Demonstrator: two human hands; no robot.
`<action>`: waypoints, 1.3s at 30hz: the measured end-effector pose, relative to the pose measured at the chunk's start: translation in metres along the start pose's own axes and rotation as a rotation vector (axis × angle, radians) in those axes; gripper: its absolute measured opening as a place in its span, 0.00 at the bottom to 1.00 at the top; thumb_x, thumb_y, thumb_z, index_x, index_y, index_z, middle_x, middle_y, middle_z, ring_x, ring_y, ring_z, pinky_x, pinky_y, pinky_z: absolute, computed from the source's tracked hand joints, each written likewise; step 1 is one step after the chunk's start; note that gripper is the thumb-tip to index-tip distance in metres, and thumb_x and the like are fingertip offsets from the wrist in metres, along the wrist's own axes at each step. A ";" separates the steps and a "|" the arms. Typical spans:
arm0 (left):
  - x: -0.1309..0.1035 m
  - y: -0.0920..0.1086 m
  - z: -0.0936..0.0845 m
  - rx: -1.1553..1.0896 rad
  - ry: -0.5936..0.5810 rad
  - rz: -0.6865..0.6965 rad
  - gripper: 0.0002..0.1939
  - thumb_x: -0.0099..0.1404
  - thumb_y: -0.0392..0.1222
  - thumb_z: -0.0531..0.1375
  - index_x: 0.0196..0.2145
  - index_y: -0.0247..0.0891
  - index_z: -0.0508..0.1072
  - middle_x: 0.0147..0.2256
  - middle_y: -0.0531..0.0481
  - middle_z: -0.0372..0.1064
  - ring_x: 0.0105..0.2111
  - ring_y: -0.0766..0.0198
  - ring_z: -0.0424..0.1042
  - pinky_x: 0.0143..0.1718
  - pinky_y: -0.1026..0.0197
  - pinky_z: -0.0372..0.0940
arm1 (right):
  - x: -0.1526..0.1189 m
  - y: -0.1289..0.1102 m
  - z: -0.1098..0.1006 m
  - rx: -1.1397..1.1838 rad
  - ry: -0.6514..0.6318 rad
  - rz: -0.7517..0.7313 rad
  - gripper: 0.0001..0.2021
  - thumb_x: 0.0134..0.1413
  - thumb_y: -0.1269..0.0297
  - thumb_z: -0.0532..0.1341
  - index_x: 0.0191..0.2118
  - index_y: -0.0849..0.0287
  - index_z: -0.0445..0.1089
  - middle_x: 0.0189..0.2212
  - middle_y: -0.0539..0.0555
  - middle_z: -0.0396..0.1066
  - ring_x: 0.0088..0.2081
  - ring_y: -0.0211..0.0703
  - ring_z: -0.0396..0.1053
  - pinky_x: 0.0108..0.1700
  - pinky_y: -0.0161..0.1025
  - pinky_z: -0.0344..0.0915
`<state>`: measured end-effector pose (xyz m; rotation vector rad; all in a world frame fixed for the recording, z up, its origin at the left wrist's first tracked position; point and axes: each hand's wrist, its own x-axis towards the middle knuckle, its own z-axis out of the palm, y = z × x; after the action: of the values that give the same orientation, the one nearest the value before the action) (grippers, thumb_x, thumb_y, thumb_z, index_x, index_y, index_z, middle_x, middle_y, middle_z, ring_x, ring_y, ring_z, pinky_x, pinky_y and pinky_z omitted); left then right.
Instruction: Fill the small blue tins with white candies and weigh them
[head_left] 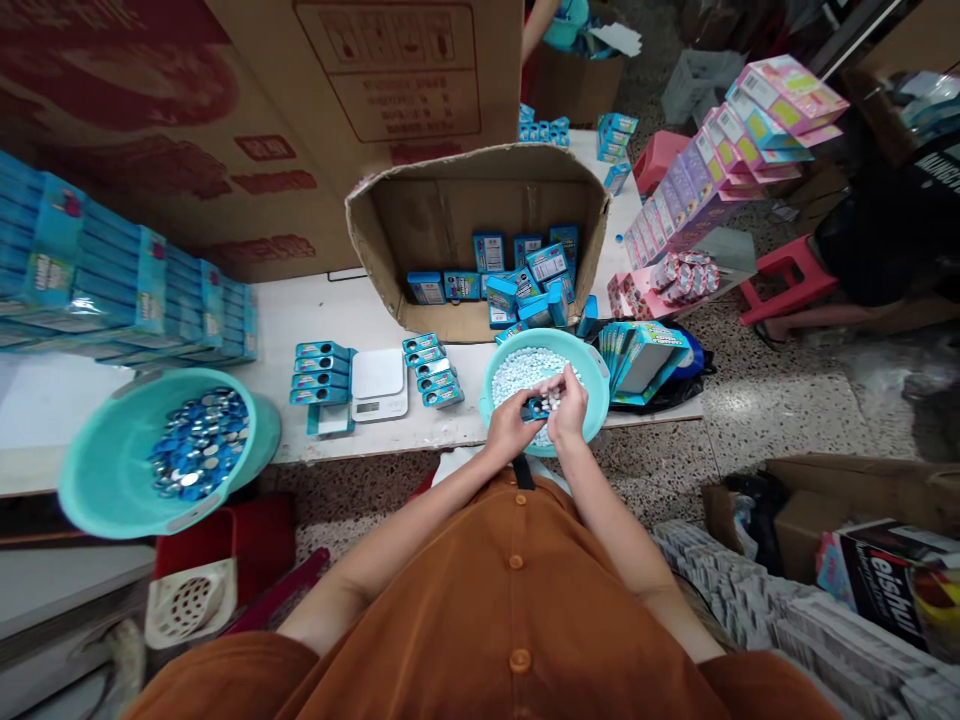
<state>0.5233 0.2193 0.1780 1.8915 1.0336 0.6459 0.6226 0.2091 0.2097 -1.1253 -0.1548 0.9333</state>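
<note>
My left hand is closed around a small blue box above a turquoise basin. White candy pellets fill much of that basin. Beside the box, my right hand is cupped with several pellets in its curled fingers. Left of the basin, a stack of small blue boxes with round openings lies by a white digital scale. Another such stack is on the scale's other side.
An open cardboard carton behind the basin holds several blue boxes. At left stands a turquoise tub of blue and silver pieces. Blue display trays stand right of the basin. Pink and purple boxes are stacked farther right.
</note>
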 end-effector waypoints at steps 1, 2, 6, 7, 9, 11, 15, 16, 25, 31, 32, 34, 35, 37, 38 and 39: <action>0.000 0.001 0.000 -0.006 -0.005 0.002 0.20 0.51 0.34 0.62 0.43 0.41 0.69 0.43 0.50 0.72 0.44 0.57 0.71 0.45 0.56 0.65 | 0.000 0.000 0.000 -0.004 0.005 0.001 0.20 0.53 0.50 0.54 0.17 0.57 0.59 0.15 0.47 0.61 0.21 0.35 0.63 0.30 0.36 0.63; 0.000 0.002 -0.001 -0.011 -0.009 0.005 0.20 0.51 0.33 0.62 0.44 0.42 0.69 0.43 0.50 0.72 0.44 0.57 0.71 0.46 0.56 0.64 | 0.000 0.000 0.000 -0.013 0.013 0.001 0.20 0.53 0.50 0.54 0.18 0.57 0.59 0.15 0.46 0.61 0.21 0.35 0.62 0.30 0.35 0.62; 0.001 0.006 -0.002 -0.009 -0.018 -0.004 0.19 0.51 0.34 0.61 0.43 0.42 0.69 0.42 0.51 0.72 0.42 0.58 0.71 0.44 0.57 0.65 | 0.000 0.002 0.000 -0.060 0.032 -0.014 0.20 0.53 0.49 0.54 0.19 0.57 0.59 0.15 0.46 0.59 0.20 0.33 0.59 0.28 0.33 0.60; 0.002 0.006 -0.003 -0.004 -0.018 -0.007 0.19 0.51 0.34 0.61 0.43 0.42 0.69 0.41 0.51 0.72 0.41 0.58 0.71 0.43 0.58 0.65 | 0.000 0.002 0.000 -0.060 0.030 -0.017 0.20 0.53 0.49 0.54 0.19 0.57 0.59 0.14 0.45 0.58 0.19 0.33 0.58 0.26 0.33 0.59; 0.002 0.006 -0.003 -0.003 -0.018 -0.002 0.17 0.52 0.34 0.60 0.41 0.42 0.69 0.39 0.52 0.72 0.40 0.59 0.71 0.41 0.60 0.64 | -0.001 0.003 0.002 -0.041 0.030 -0.018 0.19 0.53 0.49 0.55 0.19 0.57 0.59 0.13 0.44 0.54 0.18 0.31 0.55 0.23 0.32 0.56; 0.003 0.004 -0.003 -0.017 -0.021 0.011 0.16 0.52 0.34 0.60 0.41 0.42 0.69 0.39 0.53 0.72 0.40 0.60 0.71 0.41 0.60 0.64 | -0.001 0.002 0.004 -0.003 0.033 -0.004 0.19 0.53 0.50 0.55 0.19 0.57 0.58 0.12 0.42 0.50 0.16 0.30 0.52 0.20 0.31 0.52; 0.003 -0.002 -0.002 -0.034 0.003 -0.037 0.16 0.51 0.36 0.62 0.40 0.42 0.69 0.38 0.52 0.71 0.39 0.60 0.70 0.42 0.59 0.64 | 0.005 -0.006 0.001 0.078 0.047 0.049 0.19 0.54 0.50 0.54 0.20 0.57 0.56 0.13 0.41 0.46 0.15 0.29 0.48 0.19 0.31 0.49; 0.003 -0.003 -0.002 -0.039 0.016 -0.062 0.16 0.51 0.37 0.63 0.40 0.41 0.69 0.38 0.52 0.71 0.38 0.60 0.70 0.41 0.59 0.64 | 0.009 -0.009 -0.002 0.089 0.055 0.052 0.19 0.54 0.50 0.54 0.20 0.56 0.55 0.13 0.41 0.45 0.15 0.29 0.48 0.19 0.31 0.49; -0.029 -0.027 -0.058 -0.011 0.141 -0.003 0.17 0.52 0.44 0.65 0.41 0.42 0.70 0.40 0.48 0.69 0.42 0.58 0.68 0.42 0.58 0.64 | 0.044 -0.009 -0.066 -0.034 0.240 -0.050 0.17 0.50 0.50 0.56 0.21 0.56 0.57 0.13 0.41 0.48 0.15 0.29 0.48 0.18 0.31 0.49; -0.075 -0.092 -0.101 0.163 0.236 -0.181 0.17 0.54 0.46 0.63 0.42 0.43 0.70 0.40 0.48 0.69 0.38 0.59 0.68 0.35 0.60 0.66 | 0.046 0.042 -0.105 -0.525 0.148 0.027 0.17 0.43 0.48 0.60 0.23 0.60 0.67 0.20 0.49 0.67 0.25 0.38 0.64 0.30 0.36 0.62; -0.080 -0.103 -0.103 0.191 0.232 -0.190 0.16 0.55 0.45 0.63 0.42 0.42 0.69 0.41 0.48 0.69 0.39 0.58 0.68 0.36 0.59 0.66 | 0.046 0.050 -0.109 -0.630 0.105 0.027 0.18 0.42 0.47 0.59 0.24 0.60 0.69 0.23 0.52 0.70 0.29 0.41 0.67 0.35 0.39 0.63; -0.085 -0.122 -0.102 0.236 0.225 -0.197 0.15 0.55 0.43 0.62 0.41 0.42 0.69 0.41 0.47 0.68 0.42 0.56 0.68 0.38 0.57 0.67 | 0.045 0.062 -0.113 -0.839 0.012 0.025 0.18 0.43 0.47 0.59 0.26 0.58 0.71 0.30 0.54 0.73 0.37 0.48 0.68 0.43 0.43 0.62; -0.085 -0.130 -0.101 0.249 0.219 -0.199 0.15 0.55 0.42 0.62 0.42 0.42 0.68 0.42 0.47 0.68 0.43 0.56 0.68 0.39 0.56 0.67 | 0.045 0.067 -0.113 -0.935 -0.034 0.023 0.17 0.43 0.47 0.58 0.28 0.57 0.72 0.32 0.55 0.74 0.40 0.50 0.68 0.46 0.44 0.61; -0.081 -0.144 -0.097 0.258 0.206 -0.199 0.15 0.56 0.39 0.60 0.43 0.42 0.67 0.46 0.46 0.66 0.47 0.56 0.67 0.44 0.55 0.66 | 0.044 0.074 -0.112 -1.089 -0.114 -0.007 0.17 0.44 0.47 0.57 0.29 0.56 0.72 0.36 0.56 0.74 0.43 0.52 0.67 0.48 0.47 0.59; -0.078 -0.150 -0.096 0.264 0.197 -0.192 0.16 0.56 0.38 0.60 0.43 0.42 0.67 0.47 0.46 0.64 0.49 0.56 0.66 0.46 0.54 0.65 | 0.044 0.077 -0.110 -1.139 -0.147 -0.034 0.17 0.45 0.47 0.56 0.29 0.56 0.72 0.36 0.56 0.74 0.43 0.53 0.67 0.49 0.47 0.59; -0.074 -0.156 -0.095 0.277 0.190 -0.181 0.16 0.56 0.36 0.59 0.44 0.42 0.67 0.49 0.45 0.63 0.50 0.56 0.65 0.48 0.54 0.64 | 0.044 0.079 -0.109 -1.171 -0.176 -0.063 0.17 0.45 0.47 0.56 0.29 0.56 0.72 0.36 0.57 0.73 0.43 0.53 0.67 0.49 0.48 0.59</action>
<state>0.3502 0.2421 0.0869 1.9678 1.4613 0.6101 0.6647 0.1720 0.0794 -2.0770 -0.9644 0.8719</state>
